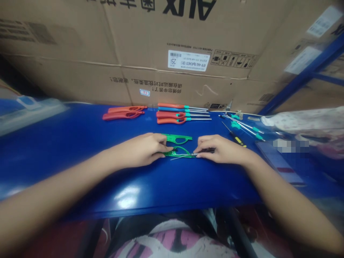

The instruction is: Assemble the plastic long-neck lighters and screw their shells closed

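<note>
My left hand [152, 148] is closed on the left end of a green lighter casing half [186, 149], just above the blue table. A small black part shows at its fingertips. My right hand [221, 148] pinches a thin, grey, rod-like metal piece [181, 157] at the casing's right end. The piece points left along the casing's near edge; its kind is unclear, and a dark part is half hidden between the fingers. Right behind lies a second green casing half [180, 138], its left end covered by my left hand.
Several lighters with metal tubes [172, 115] lie behind my hands, with orange-red casings [123, 113] to their left. On the right are metal tubes with teal ends [247, 129], a yellow-black screwdriver [238, 139] and a flat phone-like object [279, 163]. A large cardboard box [147, 43] stands behind.
</note>
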`<state>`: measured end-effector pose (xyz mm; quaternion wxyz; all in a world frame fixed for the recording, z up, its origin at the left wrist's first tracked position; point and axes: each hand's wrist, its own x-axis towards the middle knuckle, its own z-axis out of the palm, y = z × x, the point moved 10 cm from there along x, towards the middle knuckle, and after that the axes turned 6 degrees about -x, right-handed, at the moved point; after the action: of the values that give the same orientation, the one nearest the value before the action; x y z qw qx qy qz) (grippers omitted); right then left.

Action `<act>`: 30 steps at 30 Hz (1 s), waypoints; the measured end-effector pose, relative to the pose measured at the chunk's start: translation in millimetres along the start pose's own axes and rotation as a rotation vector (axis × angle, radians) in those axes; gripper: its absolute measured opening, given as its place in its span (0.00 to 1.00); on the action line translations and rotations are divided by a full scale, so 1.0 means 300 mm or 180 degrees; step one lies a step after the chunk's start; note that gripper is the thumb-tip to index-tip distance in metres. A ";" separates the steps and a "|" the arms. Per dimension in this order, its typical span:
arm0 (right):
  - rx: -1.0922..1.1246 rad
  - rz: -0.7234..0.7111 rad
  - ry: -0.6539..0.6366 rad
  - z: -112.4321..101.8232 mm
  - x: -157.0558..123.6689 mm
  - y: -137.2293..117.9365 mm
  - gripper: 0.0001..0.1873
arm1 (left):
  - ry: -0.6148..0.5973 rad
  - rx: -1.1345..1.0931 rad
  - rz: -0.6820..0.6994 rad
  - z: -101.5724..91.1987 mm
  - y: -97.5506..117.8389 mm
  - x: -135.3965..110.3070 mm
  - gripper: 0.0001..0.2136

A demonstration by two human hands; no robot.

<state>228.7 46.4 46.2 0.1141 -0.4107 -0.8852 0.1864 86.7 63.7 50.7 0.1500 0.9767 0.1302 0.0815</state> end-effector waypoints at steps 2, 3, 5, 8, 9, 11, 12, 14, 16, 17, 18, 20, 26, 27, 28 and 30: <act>-0.0027 0.0020 0.0009 0.002 0.000 0.001 0.09 | 0.0001 -0.0018 -0.0025 0.002 -0.007 0.001 0.16; -0.0039 0.0032 0.0022 0.002 0.000 0.002 0.08 | 0.0010 -0.0044 -0.0044 0.003 -0.011 0.001 0.16; -0.0047 0.0042 0.0052 0.002 0.002 0.004 0.08 | 0.0035 -0.0104 -0.0079 0.005 -0.021 0.001 0.17; 0.0026 0.0021 0.0055 0.004 0.005 0.006 0.07 | 0.0043 -0.0131 -0.0103 0.007 -0.028 0.000 0.18; 0.0060 0.0016 0.0055 0.004 0.007 0.006 0.07 | 0.0031 -0.0125 -0.0120 0.008 -0.029 0.000 0.18; 0.0104 0.0014 0.0083 0.001 0.009 0.006 0.07 | 0.0002 -0.0113 -0.0168 0.009 -0.031 -0.001 0.18; 0.0112 0.0011 0.0107 -0.002 0.009 0.006 0.07 | -0.0014 -0.0114 -0.0198 0.009 -0.033 -0.001 0.18; 0.0122 0.0001 0.0160 -0.010 0.009 0.004 0.07 | -0.0028 -0.0137 -0.0244 0.009 -0.033 -0.001 0.18; 0.0139 -0.0014 0.0167 -0.012 0.008 0.003 0.07 | 0.0002 -0.0200 -0.0264 0.005 -0.032 -0.001 0.17; 0.0143 -0.0014 0.0148 -0.010 0.008 0.004 0.07 | 0.0023 -0.0245 -0.0273 0.003 -0.031 -0.002 0.17; 0.0146 -0.0012 0.0131 -0.009 0.007 0.005 0.07 | 0.0041 -0.0290 -0.0281 0.001 -0.030 -0.002 0.16; 0.0164 -0.0007 0.0127 -0.008 0.006 0.007 0.08 | 0.0052 -0.0354 -0.0295 0.000 -0.028 -0.003 0.16; 0.0257 -0.0037 0.0413 -0.043 0.003 0.002 0.09 | -0.0022 -0.0281 -0.0295 0.012 -0.027 -0.009 0.16; 0.0266 -0.0038 0.0432 -0.046 0.002 0.001 0.09 | -0.0009 -0.0286 -0.0279 0.013 -0.026 -0.009 0.16; 0.0278 -0.0038 0.0437 -0.047 0.002 0.001 0.09 | 0.0004 -0.0298 -0.0259 0.013 -0.026 -0.008 0.16; 0.0297 -0.0050 0.0406 -0.044 0.003 0.000 0.09 | 0.0004 -0.0314 -0.0219 0.016 -0.024 -0.007 0.16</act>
<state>233.0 50.2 58.2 0.1907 -0.4090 -0.8697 0.2001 84.1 68.4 43.8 0.2006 0.9630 0.1596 0.0833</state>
